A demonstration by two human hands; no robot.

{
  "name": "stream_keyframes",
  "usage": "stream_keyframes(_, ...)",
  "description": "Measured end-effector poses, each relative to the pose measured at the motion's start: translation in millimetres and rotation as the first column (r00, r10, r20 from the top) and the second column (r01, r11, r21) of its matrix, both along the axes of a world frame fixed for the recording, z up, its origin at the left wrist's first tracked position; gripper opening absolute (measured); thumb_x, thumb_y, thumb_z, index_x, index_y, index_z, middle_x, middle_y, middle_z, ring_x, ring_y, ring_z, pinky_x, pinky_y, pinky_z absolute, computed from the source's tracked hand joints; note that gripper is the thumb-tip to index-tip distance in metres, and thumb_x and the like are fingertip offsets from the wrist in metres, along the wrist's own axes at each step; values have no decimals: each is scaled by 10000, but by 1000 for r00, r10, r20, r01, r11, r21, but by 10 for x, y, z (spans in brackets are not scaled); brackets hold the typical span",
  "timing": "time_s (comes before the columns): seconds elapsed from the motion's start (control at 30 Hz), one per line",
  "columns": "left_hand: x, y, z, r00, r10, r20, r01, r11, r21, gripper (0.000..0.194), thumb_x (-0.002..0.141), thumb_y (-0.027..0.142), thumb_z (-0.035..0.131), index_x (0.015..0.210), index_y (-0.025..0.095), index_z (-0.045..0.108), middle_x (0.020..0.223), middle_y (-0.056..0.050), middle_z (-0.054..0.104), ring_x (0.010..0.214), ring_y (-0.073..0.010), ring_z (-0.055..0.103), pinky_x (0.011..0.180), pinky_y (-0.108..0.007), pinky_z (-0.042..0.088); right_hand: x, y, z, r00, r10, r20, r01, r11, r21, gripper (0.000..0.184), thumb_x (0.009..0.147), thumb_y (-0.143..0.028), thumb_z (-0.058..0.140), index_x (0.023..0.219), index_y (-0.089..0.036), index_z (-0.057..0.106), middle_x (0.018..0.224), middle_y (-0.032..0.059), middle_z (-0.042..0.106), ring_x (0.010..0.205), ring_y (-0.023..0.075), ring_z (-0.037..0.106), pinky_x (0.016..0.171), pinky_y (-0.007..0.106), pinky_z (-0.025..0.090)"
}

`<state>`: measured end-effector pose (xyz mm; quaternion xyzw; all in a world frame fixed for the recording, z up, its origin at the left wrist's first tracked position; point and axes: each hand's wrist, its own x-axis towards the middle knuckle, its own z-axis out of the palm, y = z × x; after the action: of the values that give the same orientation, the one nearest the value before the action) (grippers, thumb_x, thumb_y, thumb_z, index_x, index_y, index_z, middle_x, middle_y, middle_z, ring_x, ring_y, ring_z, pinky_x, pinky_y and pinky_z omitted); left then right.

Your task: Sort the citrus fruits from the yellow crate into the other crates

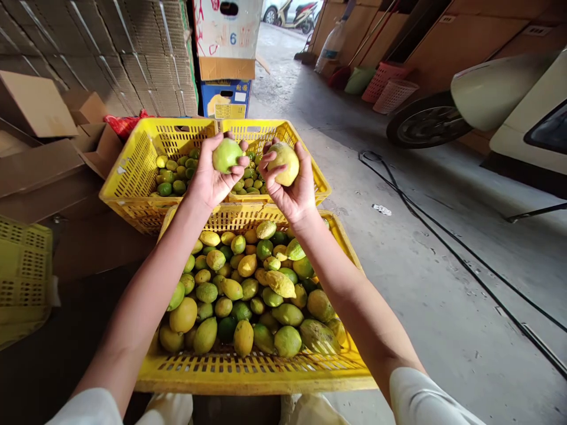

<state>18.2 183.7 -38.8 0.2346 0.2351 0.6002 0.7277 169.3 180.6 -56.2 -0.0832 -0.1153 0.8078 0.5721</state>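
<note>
My left hand (215, 177) is closed round a green lemon (227, 155), held up over the far crates. In my right hand (292, 192) is a yellow lemon (286, 162) with a paler, greenish top, gripped by the fingers and thumb. Below my forearms stands a yellow plastic crate (257, 378) full of lemons, some green, some yellow, a few with brown marks. Behind it are a left yellow crate (128, 171) and a right yellow crate (316, 177), both with smaller green and yellow lemons in the bottom. My hands partly hide those lemons.
Open cardboard boxes (39, 165) and another yellow crate (24, 271) lie at the left. Stacked flat cardboard (101, 59) and printed boxes (228, 35) stand behind. On the right, a black cable (443, 227) crosses the concrete floor near a vehicle's wheel (427, 121).
</note>
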Motion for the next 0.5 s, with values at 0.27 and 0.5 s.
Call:
stream_keyframes(0.27,-19,-24,-3,997,-14,81,11,999,38,325,1076,308,361,1187,170,633,955,-77,696,1064,-226,761,727,-248,639,-3,28,-54,993,-99,67,93,992,85,242,1015,-440,454,995,-253,606,970,38,733,910,168,736,654,320,695)
stream_keyframes(0.5,-66,1,47,981,35,193,-31,999,-25,387,1119,482,357,1138,196,617,879,-37,699,731,-84,710,626,-130,600,79,79,-75,994,-94,57,88,991,100,185,999,-393,494,1035,-259,617,988,26,733,946,174,744,682,339,700)
